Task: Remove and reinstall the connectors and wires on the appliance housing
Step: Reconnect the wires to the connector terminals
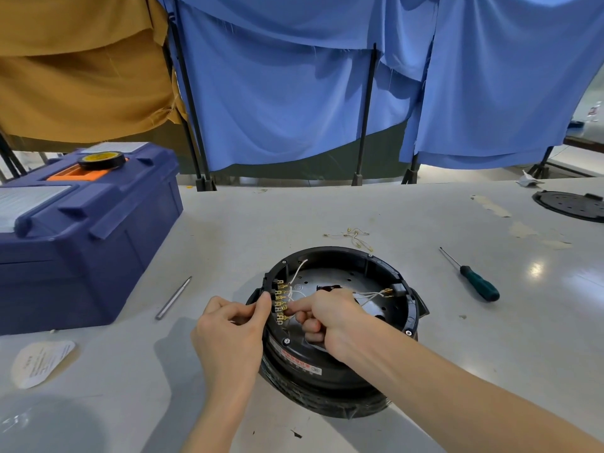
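A round black appliance housing (385, 266) lies open side up on the table in front of me. Several brass connectors (280, 297) line its left inner wall, with white wires (299, 271) running from them. My left hand (228, 335) pinches the housing's left rim beside the connector block. My right hand (330, 317) reaches inside, its fingertips closed on a brass connector in that row. More white wires with brass ends (376, 294) lie at the right inside. A loose bundle of wires (354, 237) rests on the table behind the housing.
A blue toolbox (81, 243) with a tape roll (102, 159) on top stands at left. A metal rod (173, 297) lies beside it, a green-handled screwdriver (474, 279) at right, a black round cover (572, 206) far right, a paper label (41, 362) near left. Blue and tan cloths hang behind.
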`<state>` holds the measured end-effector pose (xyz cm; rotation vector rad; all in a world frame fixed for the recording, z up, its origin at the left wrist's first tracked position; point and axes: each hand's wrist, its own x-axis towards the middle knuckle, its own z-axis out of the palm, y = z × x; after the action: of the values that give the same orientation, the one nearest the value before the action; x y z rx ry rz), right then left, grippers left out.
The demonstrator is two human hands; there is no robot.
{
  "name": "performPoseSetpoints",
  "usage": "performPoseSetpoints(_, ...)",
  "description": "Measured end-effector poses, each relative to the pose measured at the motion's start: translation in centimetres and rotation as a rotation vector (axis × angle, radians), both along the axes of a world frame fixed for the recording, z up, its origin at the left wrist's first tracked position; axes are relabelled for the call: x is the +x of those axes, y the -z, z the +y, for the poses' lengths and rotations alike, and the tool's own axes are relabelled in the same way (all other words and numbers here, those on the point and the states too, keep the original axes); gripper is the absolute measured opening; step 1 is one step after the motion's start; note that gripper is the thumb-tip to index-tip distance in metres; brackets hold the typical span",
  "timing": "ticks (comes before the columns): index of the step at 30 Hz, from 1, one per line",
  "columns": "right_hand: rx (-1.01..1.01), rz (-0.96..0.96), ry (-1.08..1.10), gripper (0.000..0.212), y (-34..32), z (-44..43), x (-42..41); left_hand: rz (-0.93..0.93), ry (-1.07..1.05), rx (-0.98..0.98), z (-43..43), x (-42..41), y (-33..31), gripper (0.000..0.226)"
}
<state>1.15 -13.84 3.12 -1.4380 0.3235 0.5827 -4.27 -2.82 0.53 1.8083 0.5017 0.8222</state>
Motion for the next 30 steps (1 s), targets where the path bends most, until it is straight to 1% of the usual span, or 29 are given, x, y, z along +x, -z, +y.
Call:
performPoseSetpoints(7, -0.023, 0.025, -0.012, 0.004, -0.4, 0.0, -0.1, -0.006, -0.009, 0.018, -0.2, -0.1, 0.2, 0.029)
performPoseSetpoints(11, -0.024, 0.07, -0.061, 0.023, -0.5, -0.2, -0.1, -0.006, -0.026, 0.03, -0.4, -0.1, 0.3, 0.03)
performPoseSetpoints(14, -0.034, 0.085, -0.065, 0.029, -0.8, -0.1, -0.1, -0.012, -0.044, 0.043, -0.6, 0.0, 0.4, 0.031)
performPoseSetpoints(18, -0.052, 0.076, -0.023, 0.029, -0.9, 0.2, -0.1, -0.018, -0.057, 0.032, -0.8, 0.0, 0.7, 0.034)
performPoseSetpoints(26, -0.2, 0.011, 0.043, 0.026, -0.9, 1.4, -0.2, -0.014, -0.041, 0.01, -0.8, 0.2, 0.9, 0.037)
performPoseSetpoints(30, -0.203, 0.017, 0.004, 0.023, -1.0, 1.0, -0.2, -0.007, -0.03, 0.032, -0.7, 0.0, 0.8, 0.037)
